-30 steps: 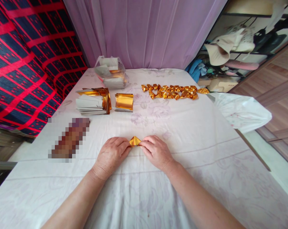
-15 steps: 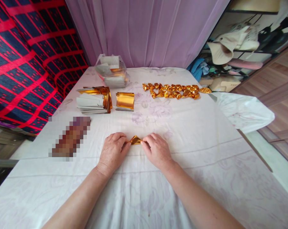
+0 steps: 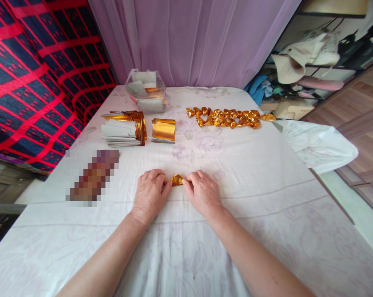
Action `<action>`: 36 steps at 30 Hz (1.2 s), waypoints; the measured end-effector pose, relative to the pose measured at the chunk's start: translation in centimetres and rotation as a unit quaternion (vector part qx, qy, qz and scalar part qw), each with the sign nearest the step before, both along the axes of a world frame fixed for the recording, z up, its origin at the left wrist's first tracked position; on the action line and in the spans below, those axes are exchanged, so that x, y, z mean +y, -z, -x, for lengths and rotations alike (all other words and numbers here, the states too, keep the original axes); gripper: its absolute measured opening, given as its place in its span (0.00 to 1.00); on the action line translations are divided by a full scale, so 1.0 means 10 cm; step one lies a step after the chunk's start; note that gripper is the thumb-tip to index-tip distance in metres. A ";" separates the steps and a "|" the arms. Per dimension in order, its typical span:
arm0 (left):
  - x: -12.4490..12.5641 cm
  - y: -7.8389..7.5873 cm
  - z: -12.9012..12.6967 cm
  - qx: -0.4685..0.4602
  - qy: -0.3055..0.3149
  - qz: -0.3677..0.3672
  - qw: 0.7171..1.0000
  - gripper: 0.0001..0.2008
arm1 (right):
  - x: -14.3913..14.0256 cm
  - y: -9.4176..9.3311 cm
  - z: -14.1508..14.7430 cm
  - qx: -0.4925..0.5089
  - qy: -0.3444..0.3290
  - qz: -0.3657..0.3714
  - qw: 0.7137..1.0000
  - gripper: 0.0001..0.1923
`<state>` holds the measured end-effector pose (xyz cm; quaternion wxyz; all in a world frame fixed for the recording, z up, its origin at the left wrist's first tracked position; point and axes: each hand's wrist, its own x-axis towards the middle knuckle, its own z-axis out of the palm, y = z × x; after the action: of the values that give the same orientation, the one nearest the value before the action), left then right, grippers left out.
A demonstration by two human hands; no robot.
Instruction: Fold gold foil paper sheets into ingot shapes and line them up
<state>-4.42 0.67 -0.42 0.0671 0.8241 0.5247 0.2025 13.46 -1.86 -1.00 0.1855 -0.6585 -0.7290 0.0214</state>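
Between my hands, low over the table, is a small folded piece of gold foil paper (image 3: 177,180), peaked in the middle. My left hand (image 3: 151,189) pinches its left end and my right hand (image 3: 204,190) pinches its right end, so both ends are hidden by fingers. Beyond them lies a small stack of gold foil paper sheets (image 3: 164,130). Left of it is a larger stack of sheets (image 3: 121,133), gold on one side and grey-white on the other. Several folded gold foil pieces (image 3: 228,119) lie in rows at the back right.
A clear plastic bag (image 3: 146,93) with more sheets stands at the back left. A blurred, pixelated object (image 3: 93,176) lies on the left of the cloth-covered table (image 3: 267,231). A white plastic bag (image 3: 325,146) hangs off the right edge, near shelves holding a cap (image 3: 288,66).
The foil piece between my hands looks narrower, its open fold now more closed up. My hands are slightly closer together, both still pinching it.
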 end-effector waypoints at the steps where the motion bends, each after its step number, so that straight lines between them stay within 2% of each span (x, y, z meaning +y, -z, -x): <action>1: 0.00 0.00 0.00 -0.001 0.000 -0.003 1.000 0.11 | 0.00 -0.01 0.00 -0.005 0.005 0.005 1.000 0.09; 10: 0.00 0.02 -0.01 0.001 -0.007 -0.013 1.000 0.09 | 0.01 0.01 0.01 -0.027 0.017 -0.009 0.999 0.09; 16: 0.00 0.01 -0.01 -0.003 -0.013 0.004 1.000 0.08 | 0.01 0.01 0.00 -0.008 0.017 0.023 1.000 0.06; 24: -0.01 0.02 0.00 -0.022 -0.002 0.015 1.000 0.04 | 0.02 0.03 -0.04 0.007 0.001 0.021 1.000 0.04; 32: 0.00 0.04 0.00 -0.023 0.011 0.031 0.999 0.09 | 0.01 0.05 -0.04 0.003 -0.086 -0.008 0.996 0.11; 36: 0.01 0.03 0.00 -0.026 0.006 0.046 0.999 0.09 | 0.02 0.03 -0.03 0.036 -0.083 -0.011 0.996 0.10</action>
<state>-4.37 0.81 -0.76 0.1195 0.8176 0.5268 0.1992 13.75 -1.68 -1.31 0.2158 -0.5923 -0.7745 0.0525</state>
